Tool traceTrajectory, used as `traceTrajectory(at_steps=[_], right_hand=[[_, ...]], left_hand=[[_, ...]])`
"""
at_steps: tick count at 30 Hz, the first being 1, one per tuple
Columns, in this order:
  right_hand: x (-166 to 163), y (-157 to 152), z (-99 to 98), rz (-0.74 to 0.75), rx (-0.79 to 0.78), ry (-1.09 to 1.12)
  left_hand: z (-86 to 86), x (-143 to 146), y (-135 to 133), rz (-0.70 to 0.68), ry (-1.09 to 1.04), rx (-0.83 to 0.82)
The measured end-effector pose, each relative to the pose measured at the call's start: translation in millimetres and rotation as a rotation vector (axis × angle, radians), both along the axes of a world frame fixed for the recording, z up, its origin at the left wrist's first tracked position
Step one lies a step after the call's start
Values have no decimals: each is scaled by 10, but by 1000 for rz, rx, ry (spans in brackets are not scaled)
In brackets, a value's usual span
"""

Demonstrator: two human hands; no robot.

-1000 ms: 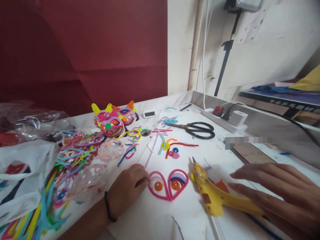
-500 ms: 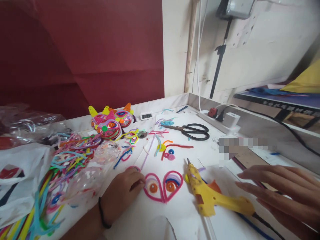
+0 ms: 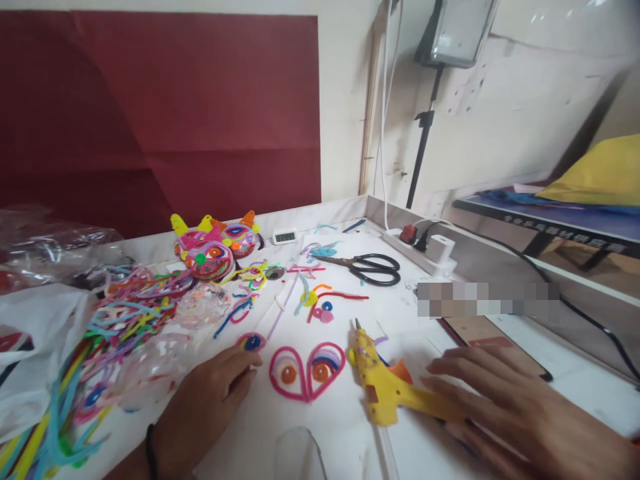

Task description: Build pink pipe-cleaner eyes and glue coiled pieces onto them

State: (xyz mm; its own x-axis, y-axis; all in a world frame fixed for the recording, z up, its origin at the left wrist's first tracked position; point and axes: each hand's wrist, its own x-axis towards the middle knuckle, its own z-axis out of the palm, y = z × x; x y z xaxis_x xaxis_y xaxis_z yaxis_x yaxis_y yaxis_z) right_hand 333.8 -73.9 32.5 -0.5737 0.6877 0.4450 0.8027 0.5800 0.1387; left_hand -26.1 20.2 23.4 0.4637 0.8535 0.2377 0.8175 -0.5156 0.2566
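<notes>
Two pink teardrop outlines [image 3: 309, 399], made of fuzzy pipe cleaner, lie together in a heart shape, each with an orange disc and curved strips inside. My left hand [image 3: 213, 393] rests on the table to their left, apart from them, thumb and fingers loosely bent with nothing visible between them. Just beyond its fingertips lies a coiled piece with a blue centre [image 3: 253, 342]. To the right, a yellow hot glue gun [image 3: 377, 387] lies on its side, nozzle pointing away. My right hand [image 3: 505, 407] has its fingers stretched over the gun's handle end; whether they touch is unclear.
Black-handled scissors [image 3: 375, 269] lie farther back beside a small digital clock [image 3: 285, 237]. Colourful decorated heads [image 3: 207, 253] and a heap of pipe cleaners [image 3: 140, 300] occupy the left. A power strip [image 3: 420, 250] and a phone-like slab [image 3: 500, 343] are at right.
My left hand has drawn back from the pink outlines, uncovering the blue-centred piece. The right hand has moved left onto or over the glue gun's handle. The view has shifted slightly.
</notes>
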Motion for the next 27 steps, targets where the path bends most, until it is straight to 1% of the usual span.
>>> traceTrajectory(at_steps=[2,5,9,12,17,24,27], right_hand=[[-43,32,-17,9,-50,-33],[-94,75,-78,-27,-62,-1],[-138,125,-155,-43,-48,-5],[-134,153,-214,-25,-22,4],[-80,168,-285,-20,51,-6],[65,194,-247,-62,172,-66],[203,215,-331,-88,170,-77]], left_hand=[[20,13,-18,3,-2,19],[60,55,-58,-6,0,32],[87,119,-119,-17,-8,23],[79,141,-147,-12,-9,14],[80,154,-168,0,-13,-4],[118,152,-134,34,-21,12],[143,86,-95,75,-22,32]])
